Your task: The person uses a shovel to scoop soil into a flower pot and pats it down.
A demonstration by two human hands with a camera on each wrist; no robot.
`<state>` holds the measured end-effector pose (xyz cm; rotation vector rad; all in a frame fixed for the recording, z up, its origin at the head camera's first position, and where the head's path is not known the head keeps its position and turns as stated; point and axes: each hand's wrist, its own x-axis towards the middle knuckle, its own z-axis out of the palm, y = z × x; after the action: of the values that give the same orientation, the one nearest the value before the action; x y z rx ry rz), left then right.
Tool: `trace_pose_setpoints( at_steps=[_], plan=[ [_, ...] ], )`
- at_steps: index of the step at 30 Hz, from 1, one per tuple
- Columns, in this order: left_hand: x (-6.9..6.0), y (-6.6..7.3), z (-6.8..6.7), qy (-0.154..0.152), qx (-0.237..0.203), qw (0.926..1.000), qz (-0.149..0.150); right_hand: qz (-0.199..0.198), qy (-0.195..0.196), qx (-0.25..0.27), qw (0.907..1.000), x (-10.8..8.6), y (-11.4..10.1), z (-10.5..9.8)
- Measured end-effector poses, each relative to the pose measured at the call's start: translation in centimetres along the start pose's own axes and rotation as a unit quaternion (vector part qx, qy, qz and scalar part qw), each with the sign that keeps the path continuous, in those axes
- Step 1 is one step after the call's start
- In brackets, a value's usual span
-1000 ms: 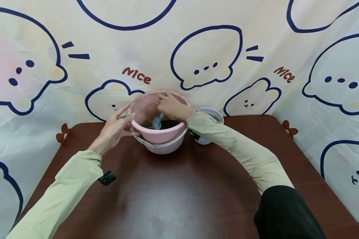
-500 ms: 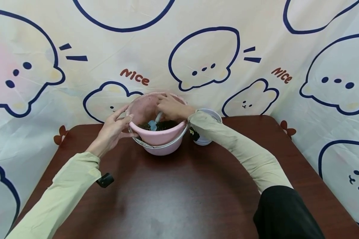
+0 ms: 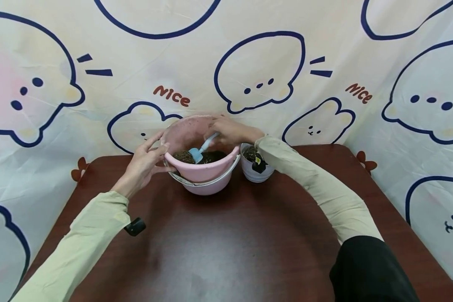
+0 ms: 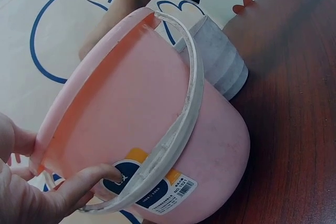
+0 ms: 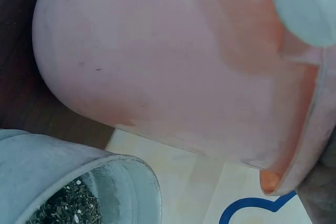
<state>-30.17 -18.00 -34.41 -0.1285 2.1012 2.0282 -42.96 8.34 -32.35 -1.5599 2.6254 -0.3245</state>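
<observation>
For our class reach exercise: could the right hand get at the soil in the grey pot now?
Probably yes: the soil shows in the open grey pot near the right hand, though that hand holds the blue scoop.

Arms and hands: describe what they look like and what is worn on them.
The left hand and right hand are gloveless. The left sleeve and right sleeve are long, wrinkled and pale yellowish green. Above the right one shows a black outer sleeve. The left wrist device is black; the right wrist device is black with a yellow mark.
</observation>
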Motion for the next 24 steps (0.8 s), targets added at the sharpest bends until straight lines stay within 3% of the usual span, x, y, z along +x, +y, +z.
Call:
trace_pose_setpoints(
  at_steps=[14, 24],
  plan=[
    [-0.1, -0.1, 0.0, -0.003, 0.003, 0.9999, 0.012, 0.015, 0.106, 0.064, 0.9922, -2.4, 0.9, -0.6],
    [0.0, -0.1, 0.1, 0.005, 0.010, 0.9999, 0.007, 0.023, 0.158, 0.036, 0.9866, -3.9, 1.6, -0.7]
  ],
)
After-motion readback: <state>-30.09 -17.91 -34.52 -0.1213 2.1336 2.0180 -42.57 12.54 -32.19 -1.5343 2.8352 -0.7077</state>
